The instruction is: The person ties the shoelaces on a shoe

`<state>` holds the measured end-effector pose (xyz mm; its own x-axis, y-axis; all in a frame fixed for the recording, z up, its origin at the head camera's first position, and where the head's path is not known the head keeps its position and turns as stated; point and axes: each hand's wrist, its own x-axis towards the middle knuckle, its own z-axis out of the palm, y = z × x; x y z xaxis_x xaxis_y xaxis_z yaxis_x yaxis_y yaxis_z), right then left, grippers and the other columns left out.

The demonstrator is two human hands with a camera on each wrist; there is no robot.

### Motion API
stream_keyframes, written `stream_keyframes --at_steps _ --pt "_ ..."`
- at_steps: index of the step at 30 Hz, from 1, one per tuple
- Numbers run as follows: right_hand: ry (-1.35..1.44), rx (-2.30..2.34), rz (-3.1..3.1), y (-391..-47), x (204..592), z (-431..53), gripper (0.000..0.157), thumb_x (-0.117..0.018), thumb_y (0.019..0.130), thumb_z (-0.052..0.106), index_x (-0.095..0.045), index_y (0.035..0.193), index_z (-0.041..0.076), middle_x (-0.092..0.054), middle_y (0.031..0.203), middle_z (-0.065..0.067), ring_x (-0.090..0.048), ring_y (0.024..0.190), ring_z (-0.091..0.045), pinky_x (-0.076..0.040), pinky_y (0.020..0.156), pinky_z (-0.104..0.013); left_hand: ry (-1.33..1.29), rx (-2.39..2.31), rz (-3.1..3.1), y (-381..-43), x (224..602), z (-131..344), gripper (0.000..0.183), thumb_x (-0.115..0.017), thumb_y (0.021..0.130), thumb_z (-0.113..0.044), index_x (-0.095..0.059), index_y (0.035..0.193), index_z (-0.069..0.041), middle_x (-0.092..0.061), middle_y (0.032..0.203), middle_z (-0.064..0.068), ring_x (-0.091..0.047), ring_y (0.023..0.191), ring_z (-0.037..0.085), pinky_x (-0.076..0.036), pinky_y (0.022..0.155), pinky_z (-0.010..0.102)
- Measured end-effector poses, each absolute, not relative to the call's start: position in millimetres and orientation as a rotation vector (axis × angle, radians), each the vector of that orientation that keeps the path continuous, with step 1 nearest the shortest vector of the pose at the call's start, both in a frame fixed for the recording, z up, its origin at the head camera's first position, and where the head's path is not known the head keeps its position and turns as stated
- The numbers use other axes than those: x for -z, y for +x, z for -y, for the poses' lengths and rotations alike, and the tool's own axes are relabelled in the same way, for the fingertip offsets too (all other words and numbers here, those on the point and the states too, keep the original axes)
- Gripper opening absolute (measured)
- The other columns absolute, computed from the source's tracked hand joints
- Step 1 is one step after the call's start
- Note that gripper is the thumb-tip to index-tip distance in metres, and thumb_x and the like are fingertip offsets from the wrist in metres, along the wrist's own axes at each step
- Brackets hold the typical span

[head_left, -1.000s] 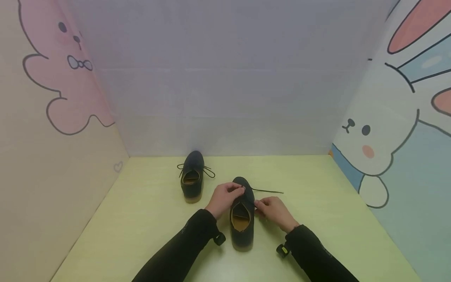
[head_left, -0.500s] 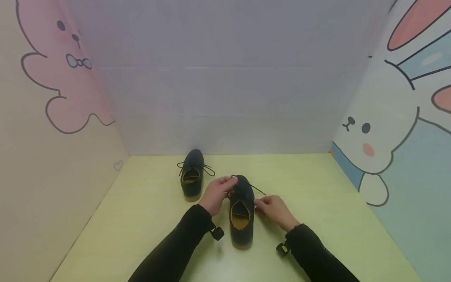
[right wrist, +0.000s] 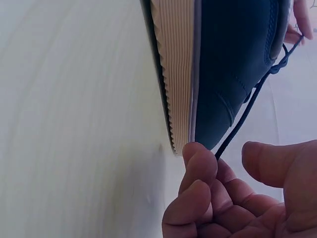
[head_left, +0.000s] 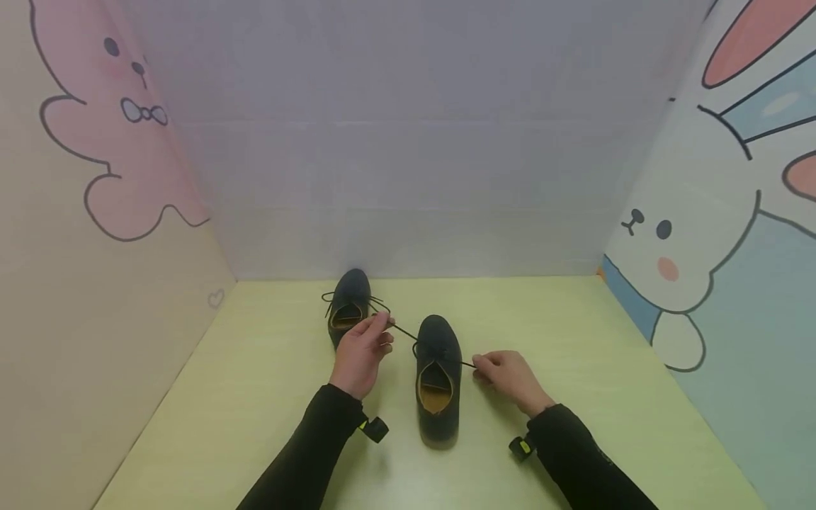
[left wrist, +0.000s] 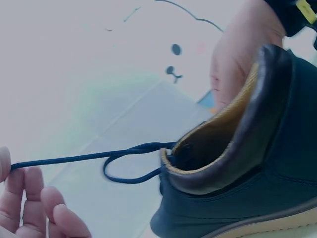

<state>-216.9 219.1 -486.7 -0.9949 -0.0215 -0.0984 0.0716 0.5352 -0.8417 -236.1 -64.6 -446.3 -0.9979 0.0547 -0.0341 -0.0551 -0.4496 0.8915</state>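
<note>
A dark navy lace-up shoe [head_left: 438, 425] stands upright with its heel toward me and its toe away. My left hand [head_left: 362, 354], left of the shoe, pinches one end of its shoelace [left wrist: 74, 159], which runs taut from the shoe's tongue. Beside that strand a small lace loop [left wrist: 118, 173] sticks out. On the shoe's right, my right hand [head_left: 510, 379] holds the other lace strand [right wrist: 242, 116] in its curled fingers; the thumb stands apart in the right wrist view. A knot [right wrist: 276, 68] shows over the shoe's opening.
A matching shoe [head_left: 352, 287] with a tied bow stands farther back on the left, partly behind my left hand. The pale yellow-green tabletop [head_left: 561, 319] meets a plain back wall [head_left: 408, 177]. Side walls carry cartoon drawings, a rabbit [head_left: 676, 248] among them.
My left hand has moved from over the shoe out to the left, drawing a lace strand straight. My right hand has shifted slightly right, off the shoe's side, pulling the other strand.
</note>
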Motion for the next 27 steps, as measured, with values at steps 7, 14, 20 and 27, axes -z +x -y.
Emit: stream_keyframes --at_steps 7,14,20,27 --pt "0.128 1.619 -2.639 -217.2 488.0 -218.1 0.033 -0.063 0.109 0.023 -0.076 0.12 -0.005 -0.079 0.106 -0.016 -0.07 0.093 -0.02 -0.055 0.077 -0.029 -0.147 -2.704 -1.692 -224.4 455.4 87.5 0.021 -0.066 0.108 -0.031 -0.076 0.113 -0.013 -0.073 0.103 -0.006 -0.062 0.087 0.009 -0.054 0.077 0.021" --pt "0.278 1.854 -2.466 -220.8 492.1 -224.5 0.046 -0.059 0.111 0.028 -0.062 0.143 -0.006 -0.071 0.135 -0.025 -0.071 0.108 -0.023 -0.058 0.082 -0.026 -0.322 -2.675 -1.776 -222.6 475.9 98.0 0.047 -0.06 0.108 -0.039 -0.068 0.131 0.001 -0.073 0.107 -0.005 -0.061 0.089 0.012 -0.053 0.075 0.021" --pt "0.352 1.946 -2.349 -221.3 494.0 -234.8 0.053 -0.057 0.112 0.031 -0.054 0.152 -0.005 -0.062 0.148 -0.028 -0.068 0.104 -0.014 -0.056 0.08 -0.021 -0.381 -2.654 -1.725 -222.5 486.6 98.9 0.045 -0.057 0.111 -0.039 -0.066 0.133 -0.001 -0.076 0.107 -0.004 -0.063 0.087 0.011 -0.053 0.075 0.021" --pt "0.402 2.051 -2.234 -217.3 500.0 -245.2 0.055 -0.054 0.113 0.029 -0.048 0.155 -0.007 -0.057 0.151 -0.027 -0.066 0.098 -0.006 -0.056 0.078 -0.021 -0.445 -2.613 -1.714 -221.6 495.7 100.7 0.051 -0.053 0.112 -0.041 -0.061 0.137 0.002 -0.075 0.102 -0.007 -0.065 0.091 0.011 -0.054 0.077 0.021"
